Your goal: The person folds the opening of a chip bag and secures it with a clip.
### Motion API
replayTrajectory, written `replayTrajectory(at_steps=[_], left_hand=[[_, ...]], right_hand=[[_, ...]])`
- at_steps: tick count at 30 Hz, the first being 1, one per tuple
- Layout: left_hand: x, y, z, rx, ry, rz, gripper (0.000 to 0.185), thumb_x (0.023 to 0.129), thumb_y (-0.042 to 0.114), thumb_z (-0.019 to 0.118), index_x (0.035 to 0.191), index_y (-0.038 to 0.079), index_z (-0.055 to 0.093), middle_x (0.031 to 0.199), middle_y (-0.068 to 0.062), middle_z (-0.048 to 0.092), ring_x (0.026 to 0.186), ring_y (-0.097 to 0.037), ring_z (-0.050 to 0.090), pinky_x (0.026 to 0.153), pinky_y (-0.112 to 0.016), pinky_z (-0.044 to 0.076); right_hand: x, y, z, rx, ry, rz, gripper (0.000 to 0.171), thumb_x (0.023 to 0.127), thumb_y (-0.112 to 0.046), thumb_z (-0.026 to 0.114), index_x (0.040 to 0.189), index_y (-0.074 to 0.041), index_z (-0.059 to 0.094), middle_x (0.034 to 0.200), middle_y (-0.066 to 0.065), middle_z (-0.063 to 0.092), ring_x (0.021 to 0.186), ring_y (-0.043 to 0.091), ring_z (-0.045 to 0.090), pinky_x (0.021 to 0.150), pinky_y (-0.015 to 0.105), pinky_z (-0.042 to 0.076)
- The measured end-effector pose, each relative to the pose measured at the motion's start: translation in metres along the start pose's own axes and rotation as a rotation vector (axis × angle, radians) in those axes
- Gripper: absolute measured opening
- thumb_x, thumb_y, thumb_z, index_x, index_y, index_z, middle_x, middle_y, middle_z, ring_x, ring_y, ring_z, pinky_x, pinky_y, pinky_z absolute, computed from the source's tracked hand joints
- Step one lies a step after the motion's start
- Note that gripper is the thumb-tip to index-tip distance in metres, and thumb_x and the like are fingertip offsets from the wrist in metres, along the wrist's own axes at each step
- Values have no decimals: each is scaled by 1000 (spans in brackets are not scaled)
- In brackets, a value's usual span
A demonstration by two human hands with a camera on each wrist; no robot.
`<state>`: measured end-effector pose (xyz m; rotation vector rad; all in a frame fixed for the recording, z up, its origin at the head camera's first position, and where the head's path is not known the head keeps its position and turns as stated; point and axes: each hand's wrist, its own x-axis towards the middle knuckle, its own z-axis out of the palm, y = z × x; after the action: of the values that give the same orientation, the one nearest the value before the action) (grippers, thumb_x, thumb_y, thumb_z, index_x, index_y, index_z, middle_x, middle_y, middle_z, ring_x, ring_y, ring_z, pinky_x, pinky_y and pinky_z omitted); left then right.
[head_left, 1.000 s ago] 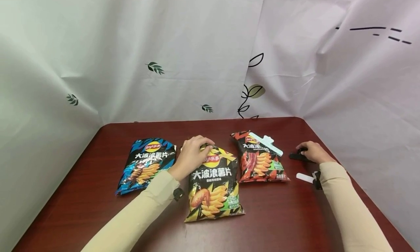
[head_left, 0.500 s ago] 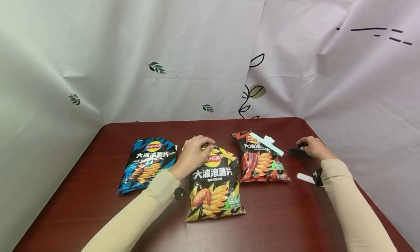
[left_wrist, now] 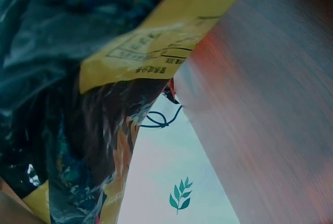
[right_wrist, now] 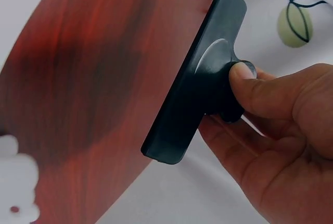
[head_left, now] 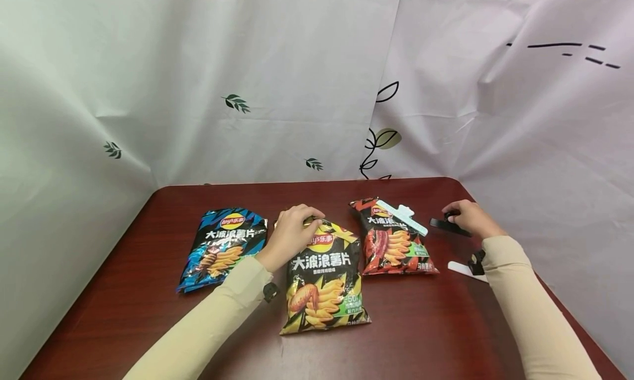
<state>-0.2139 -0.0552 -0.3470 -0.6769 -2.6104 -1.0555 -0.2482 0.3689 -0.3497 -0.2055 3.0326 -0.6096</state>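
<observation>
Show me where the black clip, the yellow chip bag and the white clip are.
black clip [right_wrist: 195, 99], right wrist view, on its flat long bar.
yellow chip bag [head_left: 323, 278], head view, on its printed front.
white clip [head_left: 458, 268], head view, on its bar beside the sleeve.

- Your black clip [right_wrist: 196, 81] looks plain matte.
- Your yellow bag [head_left: 323, 281] carries black zigzags.
- The other bags: blue-black [head_left: 221, 247] and red-black [head_left: 394, 242], the latter under a pale mint clip [head_left: 402, 215].
- The table [head_left: 426, 325] is dark reddish wood grain.

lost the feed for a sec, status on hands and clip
Left hand grips top of yellow foil crisp bag. Right hand pinches black plastic bag clip, lifted off table. Nothing between clip and bag.
</observation>
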Motion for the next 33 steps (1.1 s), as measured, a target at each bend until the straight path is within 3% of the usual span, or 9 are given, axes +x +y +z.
replayTrajectory(at_steps=[14, 26, 33], left_hand=[[0, -1, 1, -17, -5, -5, 15, 94, 20, 63, 104, 17, 73, 105, -1, 68, 103, -22, 59, 98, -48, 37], [1, -1, 2, -10, -5, -1, 14, 93, 19, 64, 103, 18, 73, 103, 1, 68, 100, -21, 59, 94, -47, 38], [1, -2, 3, -7, -11, -7, 14, 94, 20, 63, 103, 18, 73, 104, 0, 68, 101, -21, 59, 96, -47, 38]], right_hand=[[6, -31, -6, -8, 2, -34, 27, 92, -1, 57, 117, 8, 63, 118, 33, 58, 106, 47, 56, 86, 57, 44], [7, -66, -10, 37, -28, -94, 28, 93, -6, 59, 117, 6, 64, 117, 28, 61, 90, 29, 59, 75, 39, 45], [7, -85, -11, 52, -35, -169, 27, 93, -7, 59, 116, 6, 64, 117, 26, 63, 103, 36, 60, 85, 50, 47]])
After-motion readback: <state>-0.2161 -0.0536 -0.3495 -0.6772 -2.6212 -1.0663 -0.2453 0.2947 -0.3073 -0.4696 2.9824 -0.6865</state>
